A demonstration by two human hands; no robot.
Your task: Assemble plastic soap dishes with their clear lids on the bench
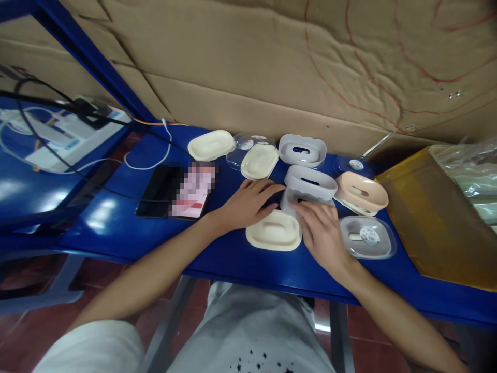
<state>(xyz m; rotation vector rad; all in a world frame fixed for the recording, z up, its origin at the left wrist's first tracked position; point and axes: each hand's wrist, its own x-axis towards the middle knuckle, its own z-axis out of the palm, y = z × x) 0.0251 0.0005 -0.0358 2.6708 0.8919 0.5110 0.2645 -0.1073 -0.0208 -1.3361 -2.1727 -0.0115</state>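
My left hand [254, 203] lies with its fingers spread, its fingertips close beside a grey oval plastic dish [288, 198] whose bottom has a slot. Curled fingers of my right hand [323, 228] rest on the near right side of that dish and partly hide it. Directly behind it, a second grey dish [310, 178] overlaps it. Another grey dish [303, 150] sits farther back. Below my left hand is a cream oval tray [274, 231]. Right of my right hand, a grey dish under a clear cover [367, 237] carries a round label.
Cream trays [212, 145] and a clear lid [235, 155] lie toward the back. A peach dish [361, 190] rests over a cream piece. Phones [155, 191] lie at left, near cables and a power strip [77, 140]. A cardboard box [438, 223] stands right on the blue table [229, 259].
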